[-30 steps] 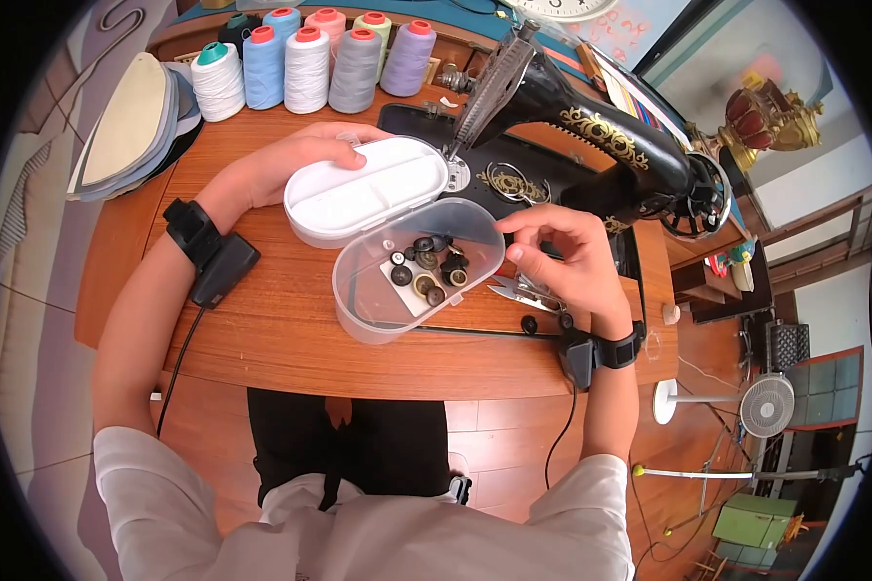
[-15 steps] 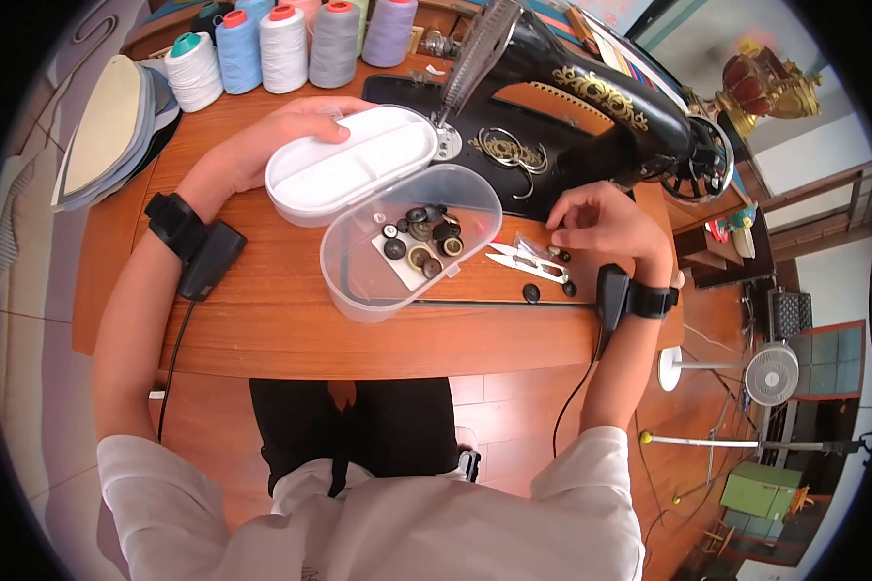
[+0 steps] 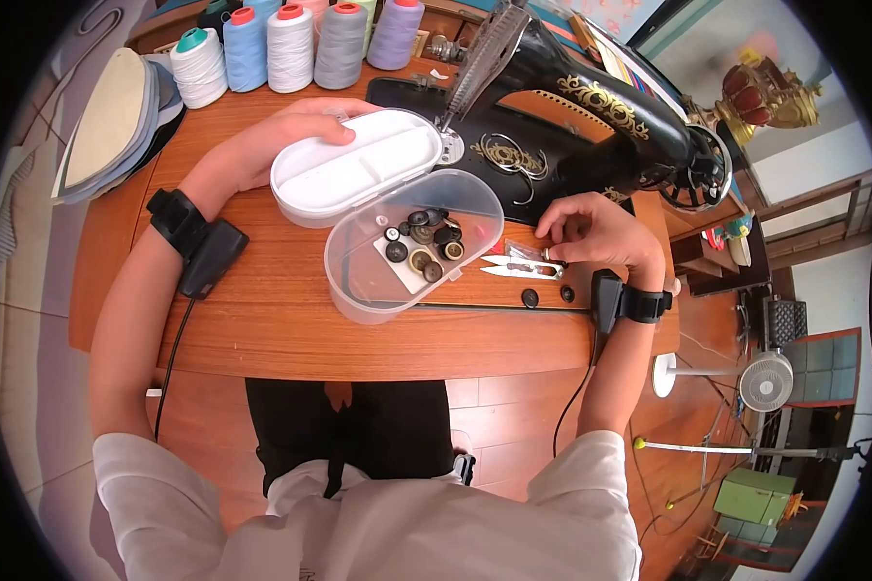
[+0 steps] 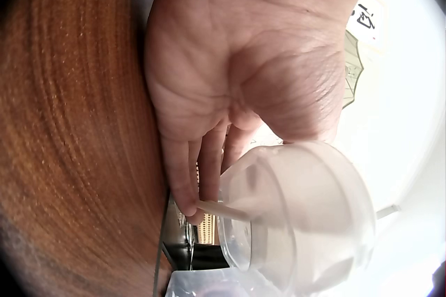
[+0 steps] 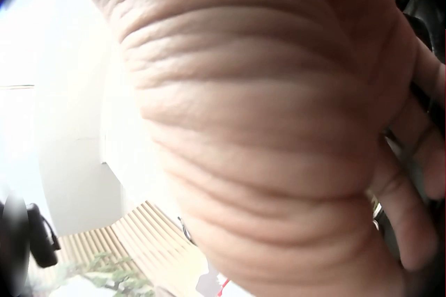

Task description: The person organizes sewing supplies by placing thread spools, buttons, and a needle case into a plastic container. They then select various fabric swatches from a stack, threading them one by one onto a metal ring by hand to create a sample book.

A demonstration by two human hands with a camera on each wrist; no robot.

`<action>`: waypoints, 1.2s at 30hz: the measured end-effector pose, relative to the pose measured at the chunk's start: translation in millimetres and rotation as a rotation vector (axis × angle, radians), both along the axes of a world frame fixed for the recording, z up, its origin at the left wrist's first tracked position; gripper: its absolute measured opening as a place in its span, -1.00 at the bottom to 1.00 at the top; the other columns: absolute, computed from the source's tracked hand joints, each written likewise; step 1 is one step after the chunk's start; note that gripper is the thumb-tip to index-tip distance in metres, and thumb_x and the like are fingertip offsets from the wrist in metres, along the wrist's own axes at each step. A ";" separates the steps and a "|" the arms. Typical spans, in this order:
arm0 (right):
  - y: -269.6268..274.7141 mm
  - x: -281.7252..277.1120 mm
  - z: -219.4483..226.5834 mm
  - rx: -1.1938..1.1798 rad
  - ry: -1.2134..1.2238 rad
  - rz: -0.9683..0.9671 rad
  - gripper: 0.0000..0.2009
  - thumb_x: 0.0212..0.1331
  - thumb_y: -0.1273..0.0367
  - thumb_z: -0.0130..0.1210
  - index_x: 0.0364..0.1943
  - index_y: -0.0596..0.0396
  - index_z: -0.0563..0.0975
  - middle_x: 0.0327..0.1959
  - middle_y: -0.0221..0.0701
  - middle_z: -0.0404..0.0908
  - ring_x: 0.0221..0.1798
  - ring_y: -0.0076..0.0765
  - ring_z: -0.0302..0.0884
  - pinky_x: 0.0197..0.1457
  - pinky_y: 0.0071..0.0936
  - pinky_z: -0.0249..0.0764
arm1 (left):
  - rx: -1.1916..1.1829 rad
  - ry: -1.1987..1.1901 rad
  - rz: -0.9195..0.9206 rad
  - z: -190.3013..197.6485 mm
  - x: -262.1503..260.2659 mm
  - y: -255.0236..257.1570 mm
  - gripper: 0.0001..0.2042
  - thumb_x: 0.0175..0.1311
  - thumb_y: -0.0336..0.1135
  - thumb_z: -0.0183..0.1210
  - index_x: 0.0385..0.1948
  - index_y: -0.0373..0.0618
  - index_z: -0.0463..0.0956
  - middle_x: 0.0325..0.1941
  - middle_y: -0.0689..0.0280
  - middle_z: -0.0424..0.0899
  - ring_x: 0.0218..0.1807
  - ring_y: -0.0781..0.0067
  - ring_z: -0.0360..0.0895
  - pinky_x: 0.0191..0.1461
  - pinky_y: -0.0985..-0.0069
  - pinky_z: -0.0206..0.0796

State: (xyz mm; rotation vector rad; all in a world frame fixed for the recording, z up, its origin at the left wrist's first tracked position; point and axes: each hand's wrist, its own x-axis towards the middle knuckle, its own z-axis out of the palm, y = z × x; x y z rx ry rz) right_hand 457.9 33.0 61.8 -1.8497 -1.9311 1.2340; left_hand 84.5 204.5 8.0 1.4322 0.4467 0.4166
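Note:
My left hand (image 3: 305, 133) grips the white compartmented lid (image 3: 354, 174) of a hinged plastic box, thumb over its rim. The left wrist view shows fingers (image 4: 182, 178) extended beside the box's translucent cover (image 4: 306, 213). The clear half (image 3: 358, 295) lies open toward me, with several dark buttons (image 3: 421, 232) and a white card (image 3: 397, 266) in it. Over the table to the right, my right hand (image 3: 606, 232) pinches a small dark button (image 3: 545, 255) at its thumb tip. Thread snips (image 3: 523, 267) and two black buttons (image 3: 530, 298) lie close by.
A black sewing machine (image 3: 591, 92) with gold decoration stands behind the box, metal rings (image 3: 513, 155) on its bed. Thread cones (image 3: 291, 53) line the back left, beside a stack of oval pieces (image 3: 107, 126). The wooden table's front edge (image 3: 358, 373) is near my lap.
My right hand has moved from beside the clear box half, right and down to the small items by the snips. The left hand keeps its hold on the lid.

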 end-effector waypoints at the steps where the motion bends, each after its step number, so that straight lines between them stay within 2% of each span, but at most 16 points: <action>1: -0.4 -1.0 0.4 0.005 0.018 0.018 -0.81 -0.01 0.45 0.44 -0.26 0.09 0.73 -0.49 -0.59 0.61 -0.43 -0.72 0.47 -0.36 -0.67 0.34 | 0.004 -0.001 0.009 -1.1 -0.2 0.3 -0.35 0.20 -0.20 0.21 0.35 -0.29 0.36 0.23 0.10 0.58 0.14 0.40 0.61 0.23 0.53 0.46; 6: 0.5 5.4 -8.8 0.032 0.080 0.088 -0.81 0.01 0.47 0.41 -0.24 0.08 0.75 -0.49 -0.61 0.61 -0.44 -0.72 0.45 -0.37 -0.67 0.33 | 0.004 -0.010 0.005 -1.2 -0.5 0.5 -0.35 0.20 -0.19 0.22 0.34 -0.27 0.37 0.23 0.10 0.59 0.14 0.41 0.61 0.23 0.53 0.46; 12: -2.2 0.5 -0.1 0.049 -0.006 0.087 -0.90 0.06 0.54 0.29 -0.32 0.13 0.70 -0.42 -0.58 0.65 -0.40 -0.71 0.49 -0.33 -0.65 0.39 | 0.001 -0.015 0.021 -1.0 0.0 -0.9 -0.36 0.20 -0.18 0.22 0.34 -0.26 0.38 0.23 0.10 0.59 0.14 0.42 0.61 0.22 0.55 0.46; 14: -2.9 -5.9 -0.5 0.171 0.199 0.071 -0.90 0.09 0.58 0.21 -0.32 0.14 0.65 -0.34 -0.52 0.67 -0.34 -0.66 0.55 -0.26 -0.62 0.47 | 0.006 -0.013 -0.005 0.5 -0.9 -0.7 -0.36 0.20 -0.19 0.22 0.35 -0.26 0.38 0.24 0.11 0.58 0.15 0.42 0.60 0.22 0.56 0.46; 15: -3.2 -11.4 -0.2 0.171 0.198 0.077 -0.90 0.09 0.58 0.21 -0.32 0.14 0.65 -0.34 -0.52 0.67 -0.34 -0.66 0.55 -0.26 -0.62 0.47 | 0.007 -0.015 0.000 0.1 -1.2 0.2 -0.36 0.20 -0.19 0.22 0.35 -0.26 0.38 0.24 0.11 0.58 0.15 0.42 0.60 0.22 0.56 0.46; 17: -4.5 -27.2 1.1 0.352 0.282 0.061 -0.89 0.12 0.59 0.21 -0.28 0.16 0.63 -0.30 -0.49 0.68 -0.29 -0.63 0.60 -0.18 -0.60 0.51 | 0.004 -0.011 -0.015 -1.6 -1.5 2.3 -0.35 0.21 -0.19 0.22 0.35 -0.27 0.37 0.26 0.11 0.57 0.17 0.42 0.60 0.22 0.56 0.46; 25: -8.5 -72.0 -15.0 0.477 0.571 0.067 -0.91 0.19 0.58 0.28 -0.24 0.19 0.63 -0.30 -0.48 0.69 -0.30 -0.68 0.55 -0.16 -0.63 0.47 | 0.003 0.004 0.002 0.3 0.1 -0.5 -0.35 0.21 -0.19 0.23 0.36 -0.27 0.36 0.28 0.12 0.54 0.18 0.41 0.59 0.22 0.58 0.45; 32: -6.5 -71.1 -15.8 0.554 0.578 0.053 -0.91 0.22 0.57 0.27 -0.22 0.21 0.67 -0.31 -0.46 0.69 -0.32 -0.68 0.52 -0.21 -0.62 0.45 | -0.015 0.000 0.011 -1.0 -0.4 1.1 -0.35 0.20 -0.19 0.23 0.35 -0.26 0.36 0.25 0.12 0.56 0.17 0.40 0.59 0.23 0.55 0.45; 34: -5.1 -68.0 -13.5 0.614 0.447 0.158 -0.90 0.23 0.56 0.26 -0.19 0.21 0.70 -0.32 -0.46 0.68 -0.33 -0.70 0.51 -0.24 -0.66 0.42 | 0.000 -0.002 0.010 -1.3 0.0 -0.4 -0.36 0.23 -0.19 0.21 0.36 -0.27 0.35 0.25 0.09 0.56 0.15 0.42 0.61 0.20 0.59 0.47; 36: -6.8 -67.2 -11.4 0.601 0.474 0.101 -0.89 0.24 0.56 0.26 -0.18 0.20 0.71 -0.33 -0.48 0.68 -0.34 -0.71 0.50 -0.25 -0.67 0.40 | 0.013 -0.001 0.007 -1.9 0.2 -0.3 -0.37 0.27 -0.18 0.18 0.37 -0.28 0.34 0.24 0.07 0.56 0.13 0.43 0.62 0.16 0.62 0.50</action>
